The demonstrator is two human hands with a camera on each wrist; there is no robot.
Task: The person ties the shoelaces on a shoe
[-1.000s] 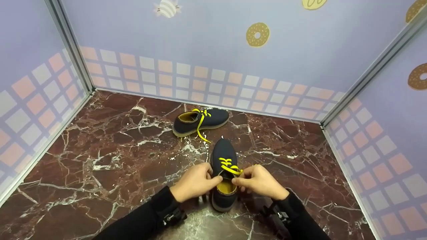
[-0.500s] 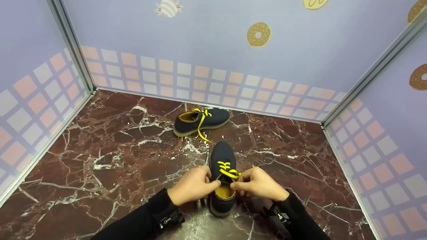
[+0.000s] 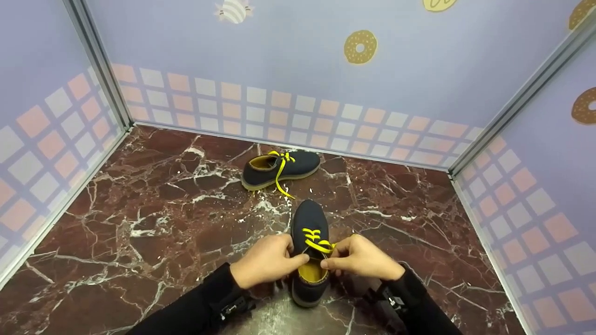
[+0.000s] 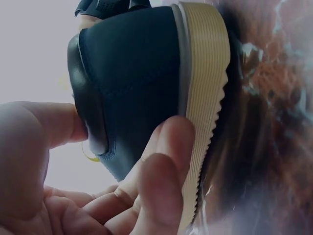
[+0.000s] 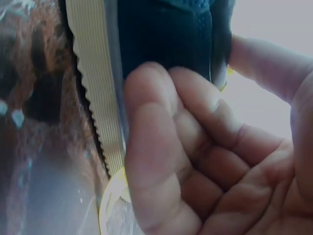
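A dark blue shoe [image 3: 308, 215] with yellow laces [image 3: 317, 245] stands on the floor, toe pointing away from me. My left hand [image 3: 266, 261] grips its left side; in the left wrist view, the thumb [image 4: 63, 122] meets the collar rim and the fingers [image 4: 164, 181] lie along the side above the ridged cream sole [image 4: 208, 54]. From the right, my right hand [image 3: 365, 259] holds the opposite side the same way, thumb at the rim and fingers [image 5: 151, 132] against the upper. A loop of yellow lace [image 5: 113, 193] hangs beneath those fingers. The yellow insole [image 3: 313, 274] shows between both thumbs.
A matching shoe [image 3: 300, 170] lies beyond, toe to the right, one yellow lace end [image 3: 281, 184] trailing on the floor. Dark red marbled floor [image 3: 186, 242] surrounds both shoes. Lilac panels [image 3: 298, 56] enclose the back and sides.
The near shoe has slid slightly toward me, with both hands on it. The far shoe has stayed in place.
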